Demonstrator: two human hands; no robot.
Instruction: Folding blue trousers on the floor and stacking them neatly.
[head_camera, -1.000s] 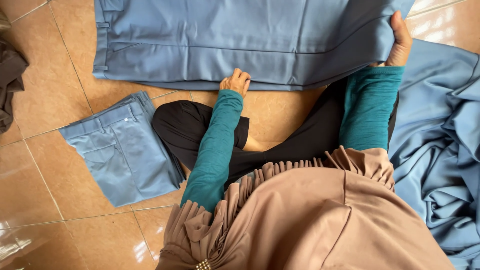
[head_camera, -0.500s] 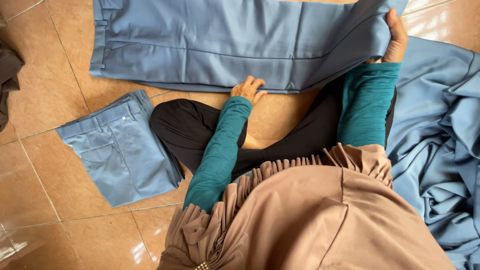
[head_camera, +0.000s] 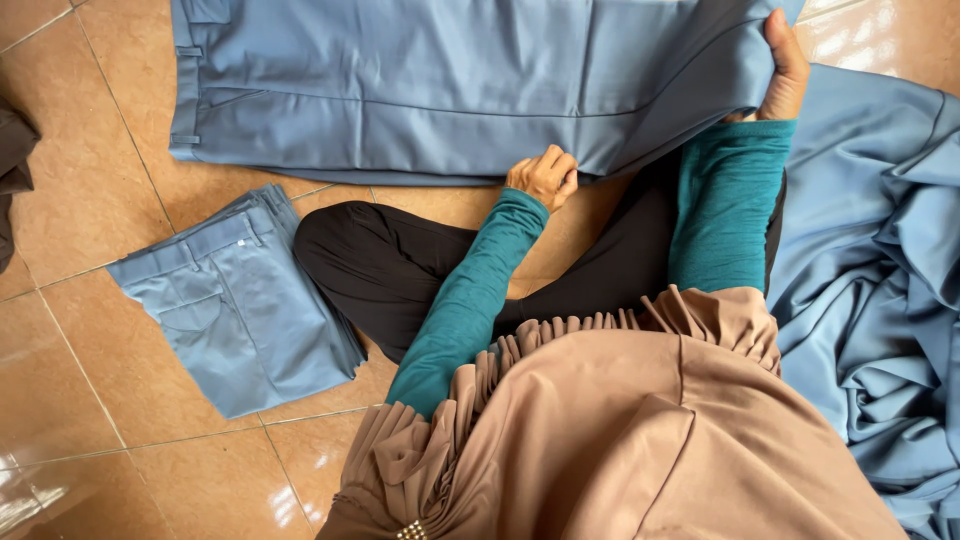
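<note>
Since a second ago the left hand (head_camera: 545, 177) has been drawn from the lower hem of the spread blue trousers (head_camera: 450, 85) to their folded edge, where it is now closed on the cloth; the fold appears under way. At two o'clock the right hand (head_camera: 780, 70) is clamped on the leg end, lifted off the tiled floor (head_camera: 70, 330). A folded pair (head_camera: 240, 300) lies at nine o'clock.

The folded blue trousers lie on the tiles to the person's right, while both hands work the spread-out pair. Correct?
Not quite: the head view shows the folded blue trousers on the person's left. Both hands, left and right, are indeed on the spread-out pair.
</note>
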